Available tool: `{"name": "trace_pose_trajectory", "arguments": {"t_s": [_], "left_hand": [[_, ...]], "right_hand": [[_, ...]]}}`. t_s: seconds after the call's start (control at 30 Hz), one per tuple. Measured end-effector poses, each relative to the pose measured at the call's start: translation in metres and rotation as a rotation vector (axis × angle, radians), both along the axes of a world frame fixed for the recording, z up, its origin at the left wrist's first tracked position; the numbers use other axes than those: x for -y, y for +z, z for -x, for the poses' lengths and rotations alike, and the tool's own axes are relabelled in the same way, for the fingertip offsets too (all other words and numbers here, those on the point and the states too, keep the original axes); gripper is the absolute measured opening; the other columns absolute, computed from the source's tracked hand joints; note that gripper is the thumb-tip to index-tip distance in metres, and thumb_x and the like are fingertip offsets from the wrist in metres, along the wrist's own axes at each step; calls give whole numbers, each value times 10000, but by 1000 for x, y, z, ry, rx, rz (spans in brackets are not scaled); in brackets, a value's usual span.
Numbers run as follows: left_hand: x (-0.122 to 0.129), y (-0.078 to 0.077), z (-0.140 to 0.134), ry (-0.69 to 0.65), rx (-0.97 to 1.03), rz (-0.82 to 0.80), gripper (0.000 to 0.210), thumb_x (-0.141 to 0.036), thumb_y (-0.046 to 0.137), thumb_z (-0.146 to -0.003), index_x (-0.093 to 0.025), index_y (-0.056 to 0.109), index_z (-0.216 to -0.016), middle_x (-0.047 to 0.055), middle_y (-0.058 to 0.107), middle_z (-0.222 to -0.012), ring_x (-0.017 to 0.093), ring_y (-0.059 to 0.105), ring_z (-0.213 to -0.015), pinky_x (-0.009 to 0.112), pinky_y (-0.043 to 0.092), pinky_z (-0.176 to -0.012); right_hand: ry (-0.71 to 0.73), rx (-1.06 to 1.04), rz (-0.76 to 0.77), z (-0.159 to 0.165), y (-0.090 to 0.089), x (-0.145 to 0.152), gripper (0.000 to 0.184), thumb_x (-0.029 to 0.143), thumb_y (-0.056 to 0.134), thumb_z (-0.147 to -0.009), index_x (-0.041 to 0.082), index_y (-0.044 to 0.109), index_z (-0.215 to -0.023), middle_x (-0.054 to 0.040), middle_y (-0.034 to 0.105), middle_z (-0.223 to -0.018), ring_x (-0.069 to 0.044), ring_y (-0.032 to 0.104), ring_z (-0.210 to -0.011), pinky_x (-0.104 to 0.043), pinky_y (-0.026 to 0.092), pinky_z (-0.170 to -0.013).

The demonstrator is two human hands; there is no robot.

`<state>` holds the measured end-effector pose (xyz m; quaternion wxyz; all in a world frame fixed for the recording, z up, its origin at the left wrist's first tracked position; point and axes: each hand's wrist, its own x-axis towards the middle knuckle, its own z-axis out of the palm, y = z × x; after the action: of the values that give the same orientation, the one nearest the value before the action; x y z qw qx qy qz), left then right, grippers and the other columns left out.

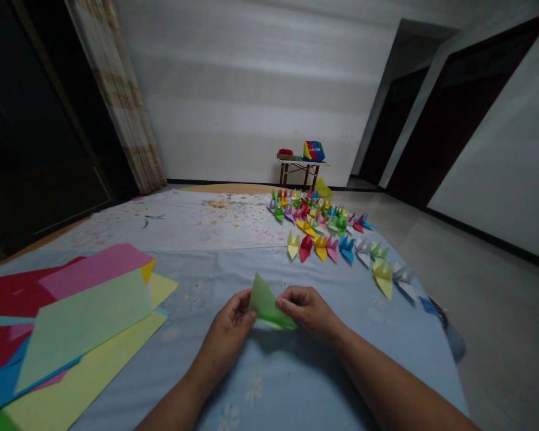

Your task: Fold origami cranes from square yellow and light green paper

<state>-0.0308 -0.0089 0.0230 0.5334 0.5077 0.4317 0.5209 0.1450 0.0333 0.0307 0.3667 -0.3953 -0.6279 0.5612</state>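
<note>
A folded light-green sheet of paper (266, 302) is held up just over the blue cloth, its pointed corner upward. My left hand (231, 326) pinches its left edge, thumb in front and fingers curled behind. On the right side, my right hand (308, 308) grips the paper between thumb and forefinger, the other fingers curled in. Beyond my hands stands a row of folded paper cranes (320, 247) in several colours, with a denser group of cranes (312, 209) behind it. The lower back folds of the green paper are partly hidden.
Loose coloured paper sheets (85, 323) overlap at the table's left. A floral blue tablecloth (161, 383) covers the near table, a white flowered cloth (193, 221) the far part. Against the wall stands a small table (302, 163) with a colourful box (314, 151) on it.
</note>
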Motion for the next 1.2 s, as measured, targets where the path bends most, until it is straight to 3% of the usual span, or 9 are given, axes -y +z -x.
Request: {"name": "trace_pose_trajectory", "arguments": {"t_s": [0.2,0.4,0.83,1.1,1.2], "left_hand": [[5,2,-5,-23,-26,-14,389,-296,566,-774,-158,514,-1133,87,618,-1101,213,577,-971,306,442,-838],[3,-1,2,64,-55,23,385,-320,551,-779,-142,541,-1121,81,643,-1059,208,589,-946,295,437,-833],[8,9,-10,67,-76,6,426,-361,560,-762,-142,492,-1122,82,619,-1045,200,595,-871,302,457,-784],[9,8,-13,117,-186,-11,448,-408,599,-722,-148,505,-1075,63,611,-955,212,571,-855,296,455,-738],[10,9,-13,121,-195,-7,427,-414,572,-738,-149,514,-1068,58,614,-937,207,573,-834,291,453,-724]], "right_hand": [[-35,97,-111,1,-1,2,285,392,580,-728,116,619,-665,19,514,-542,-66,411,-490,-188,325,-474],[-14,252,-254,-1,3,4,199,269,540,-740,123,675,-723,-17,609,-635,-99,506,-566,-191,373,-513],[-98,263,-288,4,1,7,154,266,587,-703,131,621,-637,14,548,-558,-70,430,-506,-176,333,-473],[34,88,-199,9,5,14,263,373,641,-675,133,583,-585,32,496,-522,-63,384,-502,-183,309,-475],[85,-2,-96,11,2,15,303,406,661,-656,128,568,-580,45,471,-504,-54,366,-486,-185,301,-477]]}}
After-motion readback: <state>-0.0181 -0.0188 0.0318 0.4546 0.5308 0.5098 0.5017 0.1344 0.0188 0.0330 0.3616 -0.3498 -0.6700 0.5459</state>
